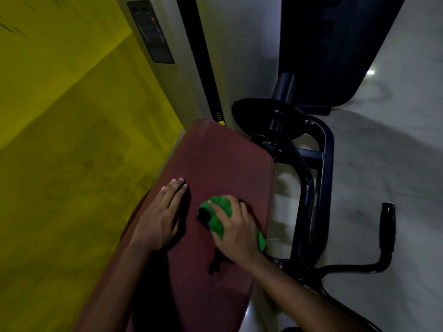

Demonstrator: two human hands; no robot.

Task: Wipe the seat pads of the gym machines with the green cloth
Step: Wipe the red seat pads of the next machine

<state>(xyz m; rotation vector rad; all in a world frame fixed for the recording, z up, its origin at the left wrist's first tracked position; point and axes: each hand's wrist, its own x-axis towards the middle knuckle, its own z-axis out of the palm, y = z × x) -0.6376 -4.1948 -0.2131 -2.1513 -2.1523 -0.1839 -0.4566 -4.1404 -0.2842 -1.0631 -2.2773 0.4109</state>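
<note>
A dark red seat pad point(215, 159) runs from the bottom centre up to the middle of the head view. My right hand point(237, 228) grips a bunched green cloth point(217, 224) and holds it down on the pad's right half. Green folds show past my fingers and below my palm. My left hand point(163, 216) lies flat on the pad's left edge, fingers straight and together, holding nothing. A short gap of bare pad separates the two hands.
A yellow wall point(72, 116) fills the left side. The machine's black frame point(321, 178) and a black handle point(387, 226) stand to the pad's right over a pale floor. A dark pad point(335, 44) hangs at the top right, and a grey column with a label panel point(151, 32) rises behind.
</note>
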